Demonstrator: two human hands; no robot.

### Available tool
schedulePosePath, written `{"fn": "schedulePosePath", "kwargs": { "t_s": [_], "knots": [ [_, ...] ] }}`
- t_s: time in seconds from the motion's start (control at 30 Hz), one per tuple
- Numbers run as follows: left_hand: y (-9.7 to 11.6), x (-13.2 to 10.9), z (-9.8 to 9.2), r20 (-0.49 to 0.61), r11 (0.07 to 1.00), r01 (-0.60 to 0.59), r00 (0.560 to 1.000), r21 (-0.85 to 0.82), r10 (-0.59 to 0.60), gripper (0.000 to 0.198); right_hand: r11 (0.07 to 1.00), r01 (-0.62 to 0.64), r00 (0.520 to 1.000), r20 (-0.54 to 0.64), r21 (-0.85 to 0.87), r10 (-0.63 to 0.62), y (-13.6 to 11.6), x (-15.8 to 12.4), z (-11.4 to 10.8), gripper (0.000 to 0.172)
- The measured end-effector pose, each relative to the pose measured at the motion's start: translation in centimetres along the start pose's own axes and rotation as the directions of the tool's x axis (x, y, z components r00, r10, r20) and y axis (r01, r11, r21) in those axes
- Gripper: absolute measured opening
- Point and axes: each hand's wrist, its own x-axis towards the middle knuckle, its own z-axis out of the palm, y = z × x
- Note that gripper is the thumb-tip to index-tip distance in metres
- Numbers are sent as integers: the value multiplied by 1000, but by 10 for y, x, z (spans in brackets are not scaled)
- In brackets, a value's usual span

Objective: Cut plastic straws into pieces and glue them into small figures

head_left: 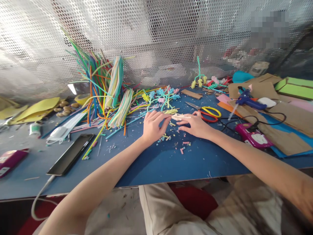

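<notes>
A perforated panel (137, 58) is closing off the far side of the table (156, 166), whose blue top is carrying the items noted below. At the right, brown cardboard sheets (293, 114) are lying overlapped, well apart from the hands. At the left, a tall bunch of fuzzy stems (91, 88) is standing near the panel, its loose lengths crowding that side. The left hand (154, 127) and right hand (194, 125) are meeting over the middle of the table; each grip is pinching, thumb toward fingers, at opposite ends of a pale piece (180, 116). A glue gun (251, 101) is resting among the cardboard; a black cable (231, 122) is curling near the right forearm, posing a possible snag. Scissors (201, 111) are lying just beside the right hand, limiting outward movement. Flower clusters (168, 94) are sitting just beyond the fingers and probably risking being crushed. The pale piece itself is showing too small for its make to be confirmed; it is seemingly offering little weight, a soft surface and easy bending, so light holding at the ends is appearing sound. Clippings (181, 151) are littering the table near the hands.
</notes>
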Motion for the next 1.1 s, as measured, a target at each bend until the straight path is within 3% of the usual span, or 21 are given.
{"fn": "schedulePosePath", "kwargs": {
  "t_s": [0.23, 0.53, 0.73, 0.93, 1.0, 1.1],
  "knots": [
    [-1, -1, 1, 8, 1000, 14, 1000, 16, -14, 20, 987, -121, 987, -92, 109, 131, 6, 4, 4, 22],
    [-4, -1, 2, 2, 1000, 23, 1000, -6, -23, 15, 988, -149, 972, -174, 45, 155, 5, 5, 0, 13],
    [-4, -1, 2, 3, 1000, 29, 1000, -11, -28, 17, 963, -21, 910, -394, 267, 129, 17, 7, -15, 13],
    [-3, 0, 2, -18, 1000, -1, 1000, -18, 1, 16, 957, -18, 831, -528, 288, 174, 26, 7, -26, 11],
    [-2, 0, 2, -16, 1000, 0, 1000, -15, 0, 16, 944, 15, 836, -522, 329, 169, 26, 8, -25, 10],
    [-1, 0, 1, -5, 1000, 2, 1000, -8, -2, 16, 905, 68, 910, -398, 420, 116, 23, 9, -20, 11]
  ]
}}
